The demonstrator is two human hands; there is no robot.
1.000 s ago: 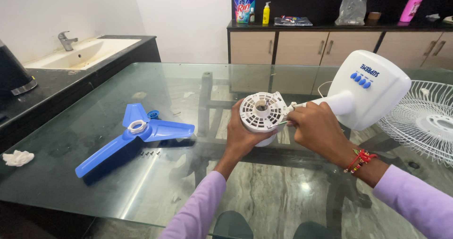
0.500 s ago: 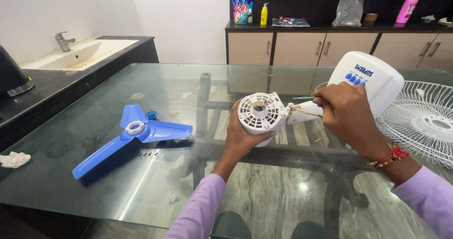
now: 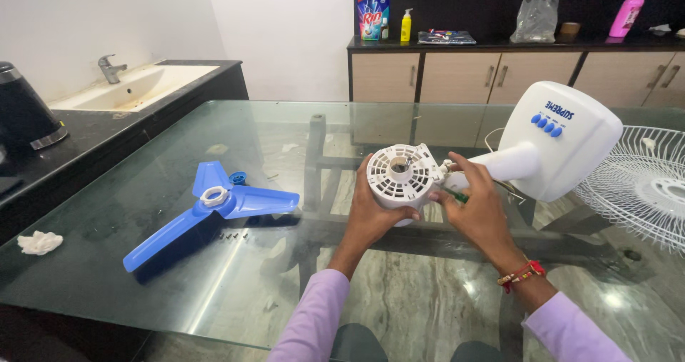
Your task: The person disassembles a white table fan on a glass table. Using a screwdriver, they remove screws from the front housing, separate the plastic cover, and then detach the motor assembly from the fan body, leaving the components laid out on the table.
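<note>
White vented motor housing (image 3: 401,174) is sitting gripped in your left hand (image 3: 371,208) above the glass table's (image 3: 214,276) middle, while your right hand (image 3: 477,208), back from the fan neck, is pinching a green-handled tool (image 3: 454,194) against its side again.

A home kitchen-dining room: glass table (image 3: 214,290), black counter with sink (image 3: 135,87), wooden cabinets (image 3: 457,76) bearing cleaning bottles (image 3: 624,12).
</note>
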